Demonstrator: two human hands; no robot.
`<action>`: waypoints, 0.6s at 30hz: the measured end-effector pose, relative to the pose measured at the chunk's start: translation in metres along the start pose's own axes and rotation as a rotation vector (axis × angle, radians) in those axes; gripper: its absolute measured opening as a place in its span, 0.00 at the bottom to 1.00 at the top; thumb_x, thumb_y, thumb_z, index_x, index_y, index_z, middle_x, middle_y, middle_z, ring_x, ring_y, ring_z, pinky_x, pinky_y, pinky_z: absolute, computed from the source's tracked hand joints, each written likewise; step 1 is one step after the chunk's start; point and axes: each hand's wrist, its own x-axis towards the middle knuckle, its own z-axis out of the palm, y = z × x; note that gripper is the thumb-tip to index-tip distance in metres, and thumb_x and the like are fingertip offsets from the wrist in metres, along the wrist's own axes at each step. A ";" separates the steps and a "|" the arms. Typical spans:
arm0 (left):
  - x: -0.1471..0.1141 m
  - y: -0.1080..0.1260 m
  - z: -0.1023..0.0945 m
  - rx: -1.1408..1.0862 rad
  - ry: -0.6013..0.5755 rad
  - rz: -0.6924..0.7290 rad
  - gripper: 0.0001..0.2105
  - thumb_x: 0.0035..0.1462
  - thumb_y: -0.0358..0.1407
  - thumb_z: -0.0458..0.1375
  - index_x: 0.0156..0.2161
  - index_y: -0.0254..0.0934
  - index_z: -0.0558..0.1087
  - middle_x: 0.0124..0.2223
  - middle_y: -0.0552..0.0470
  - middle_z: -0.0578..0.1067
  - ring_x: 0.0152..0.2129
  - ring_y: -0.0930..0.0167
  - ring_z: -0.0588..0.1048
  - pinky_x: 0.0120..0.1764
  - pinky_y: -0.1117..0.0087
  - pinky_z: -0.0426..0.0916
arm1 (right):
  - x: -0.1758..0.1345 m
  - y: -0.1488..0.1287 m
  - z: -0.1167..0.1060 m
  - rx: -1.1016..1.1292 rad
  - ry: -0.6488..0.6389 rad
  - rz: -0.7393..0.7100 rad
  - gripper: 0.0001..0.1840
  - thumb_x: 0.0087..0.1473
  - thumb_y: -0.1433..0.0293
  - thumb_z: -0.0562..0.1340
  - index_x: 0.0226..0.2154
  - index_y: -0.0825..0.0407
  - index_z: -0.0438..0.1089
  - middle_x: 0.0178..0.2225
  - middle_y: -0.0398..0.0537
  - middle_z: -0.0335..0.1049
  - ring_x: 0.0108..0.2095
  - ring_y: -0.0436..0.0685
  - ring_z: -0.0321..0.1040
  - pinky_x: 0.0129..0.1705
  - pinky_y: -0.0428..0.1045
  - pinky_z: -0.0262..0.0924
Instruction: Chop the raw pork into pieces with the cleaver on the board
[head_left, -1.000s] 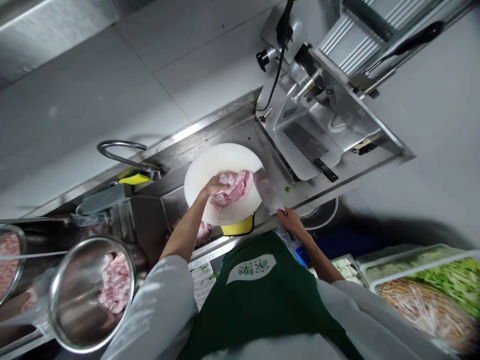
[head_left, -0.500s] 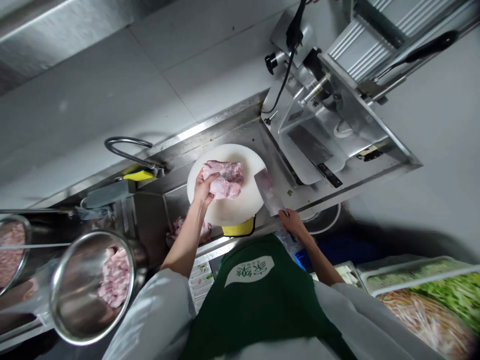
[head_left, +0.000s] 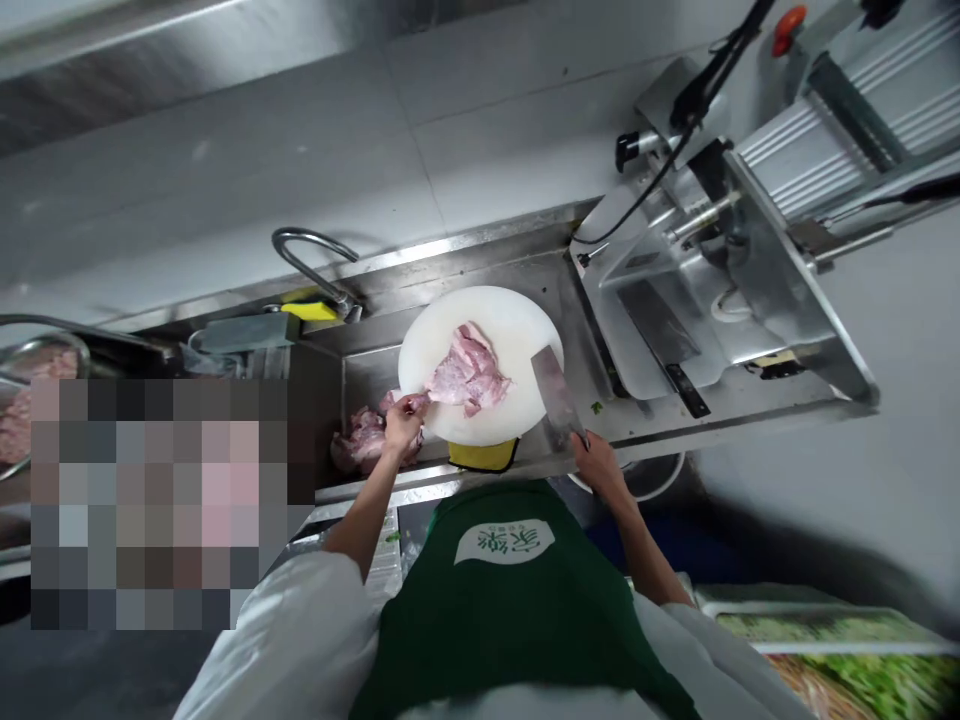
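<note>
A piece of raw meat (head_left: 471, 372) lies spread on a round white cutting board (head_left: 517, 320). My left hand (head_left: 403, 422) is closed on the narrow left end of this piece, at the board's lower left edge. In my right hand (head_left: 598, 462) is a cleaver (head_left: 556, 390), gripped by its handle. Its broad blade rests over or just above the board's right edge, apart from the meat. More raw meat (head_left: 365, 440) lies in the sink at the left of the board, partly behind my left hand. A yellow item (head_left: 484, 456) shows under the board's near edge.
A metal slicing machine (head_left: 750, 260) stands at the right, with a second cleaver (head_left: 656, 330) lying on its base. A curved faucet (head_left: 315, 265) and a yellow cloth-like item (head_left: 310, 311) are at the back left. Leafy greens (head_left: 892, 690) fill a container at lower right. Pixelation covers the lower left.
The meat, folded in my left hand before, now lies opened out on the board. My left hand has shifted to its lower left end. The view has turned, moving the surroundings rightward.
</note>
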 end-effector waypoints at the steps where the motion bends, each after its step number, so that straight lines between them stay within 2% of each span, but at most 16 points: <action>1: 0.000 -0.002 0.000 0.001 0.031 0.023 0.19 0.48 0.46 0.62 0.41 0.35 0.75 0.26 0.55 0.73 0.20 0.75 0.69 0.24 0.75 0.63 | -0.002 -0.003 -0.001 -0.049 0.013 -0.024 0.18 0.70 0.63 0.52 0.37 0.54 0.73 0.35 0.54 0.76 0.35 0.56 0.70 0.37 0.47 0.53; 6: -0.017 -0.012 0.016 -0.021 0.178 0.072 0.16 0.47 0.44 0.60 0.40 0.36 0.76 0.34 0.50 0.77 0.27 0.70 0.73 0.31 0.71 0.68 | -0.019 -0.035 0.002 -0.212 0.050 -0.116 0.19 0.72 0.65 0.49 0.43 0.55 0.73 0.34 0.55 0.77 0.33 0.57 0.70 0.34 0.48 0.51; 9: -0.030 -0.015 0.032 0.021 0.317 0.124 0.14 0.50 0.42 0.58 0.39 0.37 0.76 0.37 0.48 0.76 0.32 0.68 0.73 0.37 0.69 0.69 | -0.025 -0.076 0.010 -0.235 -0.043 -0.229 0.19 0.73 0.63 0.48 0.47 0.54 0.72 0.35 0.55 0.78 0.34 0.57 0.72 0.35 0.47 0.51; 12: -0.040 -0.013 0.043 0.020 0.411 0.141 0.12 0.52 0.40 0.56 0.39 0.37 0.75 0.35 0.49 0.74 0.32 0.68 0.72 0.39 0.67 0.69 | -0.026 -0.116 0.023 -0.274 -0.176 -0.382 0.19 0.74 0.62 0.47 0.49 0.52 0.70 0.37 0.54 0.78 0.36 0.58 0.74 0.38 0.48 0.54; 15: -0.044 -0.013 0.049 -0.011 0.450 0.143 0.10 0.54 0.38 0.55 0.38 0.37 0.75 0.34 0.49 0.74 0.32 0.67 0.72 0.40 0.66 0.69 | -0.024 -0.141 0.040 -0.359 -0.258 -0.507 0.19 0.74 0.63 0.47 0.49 0.52 0.70 0.37 0.55 0.78 0.37 0.58 0.74 0.40 0.48 0.56; 18: -0.045 -0.016 0.054 -0.004 0.412 0.139 0.10 0.54 0.37 0.56 0.39 0.36 0.76 0.35 0.47 0.75 0.33 0.65 0.74 0.42 0.62 0.69 | -0.013 -0.164 0.057 -0.442 -0.273 -0.538 0.20 0.74 0.65 0.46 0.48 0.55 0.71 0.37 0.57 0.77 0.36 0.58 0.74 0.39 0.49 0.58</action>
